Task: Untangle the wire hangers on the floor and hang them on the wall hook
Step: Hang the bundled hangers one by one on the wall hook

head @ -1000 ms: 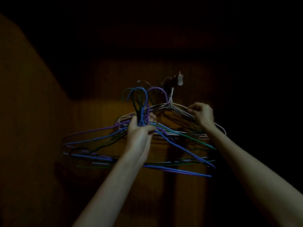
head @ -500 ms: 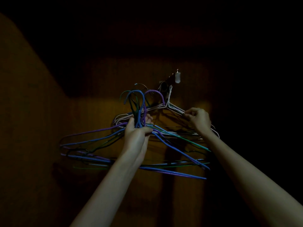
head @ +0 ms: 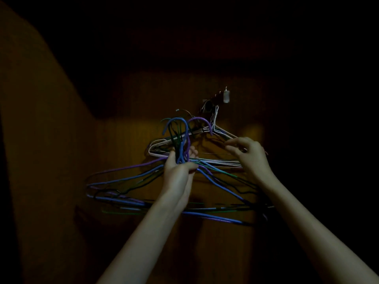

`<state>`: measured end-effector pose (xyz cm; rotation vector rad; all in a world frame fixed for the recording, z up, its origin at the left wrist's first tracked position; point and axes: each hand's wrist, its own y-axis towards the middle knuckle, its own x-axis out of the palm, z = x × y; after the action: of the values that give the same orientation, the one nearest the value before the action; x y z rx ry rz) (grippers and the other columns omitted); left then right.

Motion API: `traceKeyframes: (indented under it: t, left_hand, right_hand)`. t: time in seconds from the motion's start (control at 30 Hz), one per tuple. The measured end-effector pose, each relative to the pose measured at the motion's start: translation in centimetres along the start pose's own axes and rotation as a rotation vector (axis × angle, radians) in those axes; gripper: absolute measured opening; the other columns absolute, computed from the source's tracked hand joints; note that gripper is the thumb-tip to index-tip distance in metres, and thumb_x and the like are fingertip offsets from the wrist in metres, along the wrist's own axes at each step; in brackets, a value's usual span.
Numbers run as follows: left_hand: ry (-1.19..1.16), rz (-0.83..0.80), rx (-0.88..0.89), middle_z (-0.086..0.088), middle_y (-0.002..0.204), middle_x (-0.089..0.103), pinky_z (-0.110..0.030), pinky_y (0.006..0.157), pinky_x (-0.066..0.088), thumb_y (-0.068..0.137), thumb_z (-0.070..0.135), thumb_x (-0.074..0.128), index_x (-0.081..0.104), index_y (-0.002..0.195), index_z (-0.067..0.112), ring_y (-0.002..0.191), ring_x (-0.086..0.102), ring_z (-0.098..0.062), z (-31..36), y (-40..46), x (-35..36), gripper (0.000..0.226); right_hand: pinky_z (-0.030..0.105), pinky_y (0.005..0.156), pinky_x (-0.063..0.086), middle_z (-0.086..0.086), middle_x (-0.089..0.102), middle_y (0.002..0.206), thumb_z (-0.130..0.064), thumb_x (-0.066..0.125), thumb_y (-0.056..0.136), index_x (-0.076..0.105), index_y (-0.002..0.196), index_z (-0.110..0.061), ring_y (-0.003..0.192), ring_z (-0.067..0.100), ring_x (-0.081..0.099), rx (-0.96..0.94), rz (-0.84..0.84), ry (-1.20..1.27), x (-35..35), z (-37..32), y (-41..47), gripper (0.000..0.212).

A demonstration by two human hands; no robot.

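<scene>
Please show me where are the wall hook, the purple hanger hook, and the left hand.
wall hook (head: 226,96): head view, on its pale front piece.
purple hanger hook (head: 200,119): head view, top of its curve.
left hand (head: 178,173): head view, back of the hand.

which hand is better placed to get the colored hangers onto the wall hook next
Left. The left hand already grips the colored hangers by their necks, hooks pointing up just below the wall hook. The right hand holds nothing, fingers loose beside the white hangers already hung.
</scene>
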<state>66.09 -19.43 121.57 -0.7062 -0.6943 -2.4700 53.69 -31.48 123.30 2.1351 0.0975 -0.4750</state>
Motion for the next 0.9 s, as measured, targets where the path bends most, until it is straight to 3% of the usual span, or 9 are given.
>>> traceKeyframes:
  t: [0.17, 0.3, 0.4, 0.53, 0.73, 0.83, 0.9]
  left_hand:
    - [0.015, 0.01, -0.038, -0.006, 0.096, 0.064, -0.037, 0.1, 0.038, 0.087, -0.017, 0.041, 0.057, 0.092, 0.018, 0.094, 0.061, -0.015, 0.5, -1.9, -0.3, 0.039]
    - [0.011, -0.011, -0.044, -0.004, 0.098, 0.066, -0.039, 0.103, 0.035, 0.091, -0.011, 0.043, 0.058, 0.094, 0.018, 0.094, 0.062, -0.012, 0.7, -2.8, -0.8, 0.033]
    - [0.022, -0.013, -0.037, -0.006, 0.105, 0.065, -0.035, 0.098, 0.04, 0.092, -0.01, 0.044, 0.056, 0.109, 0.011, 0.098, 0.062, -0.014, 0.8, -3.5, -1.3, 0.029]
    - [0.095, -0.027, -0.043, -0.002, 0.103, 0.066, -0.032, 0.094, 0.04, 0.092, -0.008, 0.045, 0.057, 0.096, 0.018, 0.096, 0.062, -0.01, 1.1, -4.4, -1.8, 0.029]
    - [0.075, -0.02, -0.056, -0.002, 0.094, 0.065, -0.037, 0.099, 0.036, 0.091, -0.01, 0.046, 0.054, 0.086, 0.025, 0.096, 0.061, -0.016, 1.5, -5.4, -1.6, 0.036]
    - [0.038, -0.023, -0.058, -0.006, 0.098, 0.064, -0.041, 0.106, 0.036, 0.09, -0.011, 0.048, 0.057, 0.11, 0.011, 0.093, 0.062, -0.016, 1.2, -5.2, -1.9, 0.031]
    - [0.001, -0.012, -0.057, -0.007, 0.099, 0.065, -0.041, 0.104, 0.038, 0.09, -0.012, 0.047, 0.056, 0.111, 0.008, 0.09, 0.063, -0.015, 1.2, -5.0, -2.1, 0.03]
  right_hand:
    - [0.01, 0.07, 0.044, -0.021, 0.058, 0.087, -0.02, 0.058, 0.09, 0.063, 0.095, -0.029, 0.083, -0.007, 0.056, -0.017, -0.18, 0.085, 0.4, -2.8, -3.3, 0.011]
    - [0.017, 0.076, 0.05, -0.016, 0.061, 0.089, -0.02, 0.057, 0.091, 0.067, 0.1, -0.022, 0.088, 0.0, 0.06, 0.006, -0.26, 0.107, 1.3, -4.3, -5.3, 0.014]
    - [0.012, 0.067, 0.047, -0.017, 0.061, 0.085, -0.017, 0.057, 0.091, 0.067, 0.101, -0.019, 0.082, 0.0, 0.06, 0.02, -0.287, 0.119, 1.5, -4.9, -6.0, 0.015]
    - [0.008, 0.059, 0.044, -0.013, 0.063, 0.084, -0.014, 0.056, 0.092, 0.069, 0.101, -0.016, 0.074, -0.002, 0.059, 0.044, -0.347, 0.167, 1.4, -5.4, -6.7, 0.016]
    - [0.026, 0.071, 0.055, -0.004, 0.066, 0.089, -0.012, 0.054, 0.092, 0.066, 0.093, -0.022, 0.084, 0.011, 0.065, 0.097, -0.278, 0.244, 1.4, -6.0, -7.3, 0.015]
    - [0.021, 0.07, 0.052, -0.011, 0.062, 0.086, -0.012, 0.053, 0.092, 0.065, 0.094, -0.021, 0.082, 0.007, 0.061, 0.076, -0.19, 0.191, 0.8, -6.1, -7.2, 0.015]
    - [0.016, 0.069, 0.049, -0.013, 0.061, 0.087, -0.011, 0.053, 0.093, 0.065, 0.095, -0.019, 0.08, 0.004, 0.059, 0.073, -0.135, 0.184, 0.1, -6.0, -6.9, 0.015]
